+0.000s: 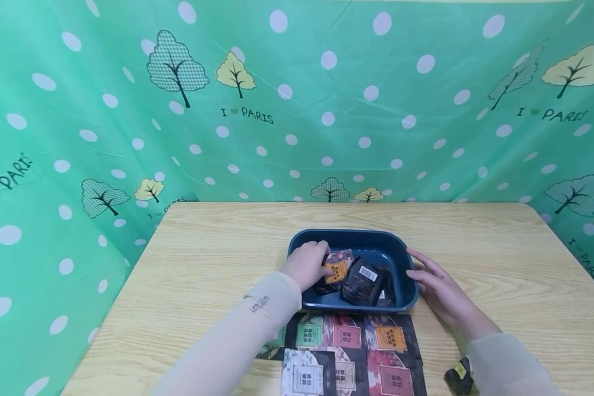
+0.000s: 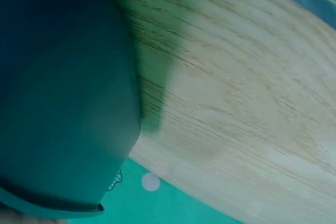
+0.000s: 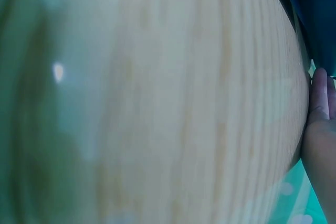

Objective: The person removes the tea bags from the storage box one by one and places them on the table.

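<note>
Inside the dark blue plastic basin (image 1: 356, 235), my left hand (image 1: 307, 265) grips a sachet with an orange label (image 1: 337, 269), its thumb lying over the near side. Beside it in the basin lie black sachets (image 1: 362, 281), one turned to show a white barcode. My right hand (image 1: 440, 291) rests against the basin's right wall with fingers extended, fingertips at the rim. In the right wrist view, the fingers (image 3: 318, 95) of that hand show along the blue wall. The left wrist view is mostly filled by the basin's outer wall (image 2: 68, 93).
In front of the basin, several flat sachets with green, red, orange and white labels, such as the white one (image 1: 307, 377), lie in overlapping rows. A small black object with a yellow patch (image 1: 459, 377) sits by my right sleeve. A green dotted curtain (image 1: 326, 137) hangs behind the wooden table (image 1: 198, 264).
</note>
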`<state>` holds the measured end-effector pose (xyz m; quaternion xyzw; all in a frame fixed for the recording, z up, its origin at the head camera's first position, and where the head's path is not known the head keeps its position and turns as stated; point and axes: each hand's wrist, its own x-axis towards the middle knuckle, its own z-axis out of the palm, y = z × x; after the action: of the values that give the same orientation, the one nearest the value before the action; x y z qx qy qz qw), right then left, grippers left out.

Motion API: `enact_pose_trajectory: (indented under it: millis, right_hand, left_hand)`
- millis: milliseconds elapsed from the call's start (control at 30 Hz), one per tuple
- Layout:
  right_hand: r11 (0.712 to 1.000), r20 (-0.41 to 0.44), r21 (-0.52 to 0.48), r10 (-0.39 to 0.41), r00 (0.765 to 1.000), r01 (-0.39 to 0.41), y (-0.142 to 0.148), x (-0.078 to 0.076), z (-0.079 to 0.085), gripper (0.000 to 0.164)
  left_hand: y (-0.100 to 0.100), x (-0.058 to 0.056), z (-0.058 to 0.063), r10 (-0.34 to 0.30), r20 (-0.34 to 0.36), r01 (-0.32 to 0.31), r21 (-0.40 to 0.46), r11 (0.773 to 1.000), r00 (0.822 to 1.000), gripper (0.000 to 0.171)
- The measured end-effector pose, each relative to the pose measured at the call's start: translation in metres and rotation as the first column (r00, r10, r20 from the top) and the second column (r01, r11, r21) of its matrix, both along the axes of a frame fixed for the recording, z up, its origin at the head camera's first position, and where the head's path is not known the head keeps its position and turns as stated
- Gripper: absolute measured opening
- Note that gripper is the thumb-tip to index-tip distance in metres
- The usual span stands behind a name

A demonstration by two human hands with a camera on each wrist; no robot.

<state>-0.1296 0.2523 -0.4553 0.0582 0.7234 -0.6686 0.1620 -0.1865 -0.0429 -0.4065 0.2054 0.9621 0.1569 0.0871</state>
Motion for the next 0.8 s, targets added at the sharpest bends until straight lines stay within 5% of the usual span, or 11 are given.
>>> enact_pose_trajectory:
  millis: [300,800]
  right_hand:
    - [0.999,0.023,-0.026,-0.021,1.000,0.022,-0.002,-0.001,0.002,0.064]
    - [1.000,0.022,-0.007,-0.007,1.000,0.007,-0.002,-0.002,0.001,0.065]
  left_hand:
    - [-0.006,0.003,0.009,0.040,-0.062,-0.032,0.121,0.992,0.997,0.020]
    - [-0.014,0.013,0.037,0.067,0.034,-0.074,0.259,0.963,0.997,0.019]
